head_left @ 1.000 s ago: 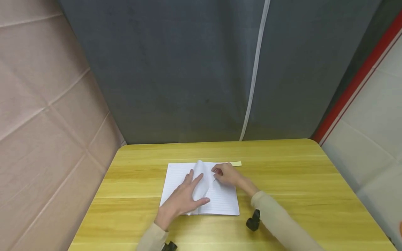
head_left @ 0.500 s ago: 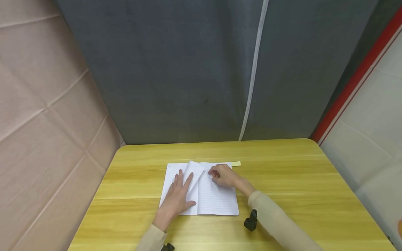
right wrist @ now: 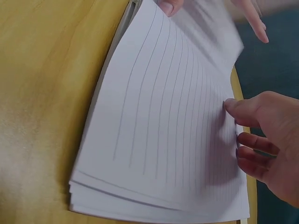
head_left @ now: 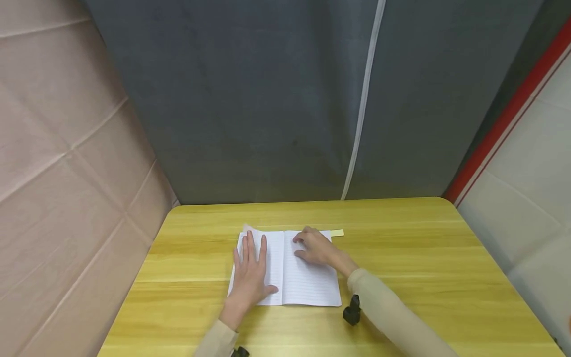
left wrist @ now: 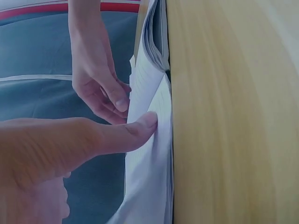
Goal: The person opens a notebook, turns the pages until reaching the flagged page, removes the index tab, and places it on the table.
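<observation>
Head view: yellow strip (head_left: 336,232) beside open notebook (head_left: 308,282) (both hands atop).

Open notebook (head_left: 303,277) lying flat on table (head_left: 424,277), low centre of head view. Left hand (head_left: 251,277) resting on left page, fingers pointing toward far edge. Right hand (head_left: 315,246) sitting on right page, upper part, near far edge. Paper strip (head_left: 337,232) lying on table just behind notebook's upper right corner. Curtain (head_left: 276,99) hanging behind table, filling upper centre of frame. Padded wall (head_left: 67,163) standing at frame left, another panel (head_left: 526,178) at frame right.
</observation>
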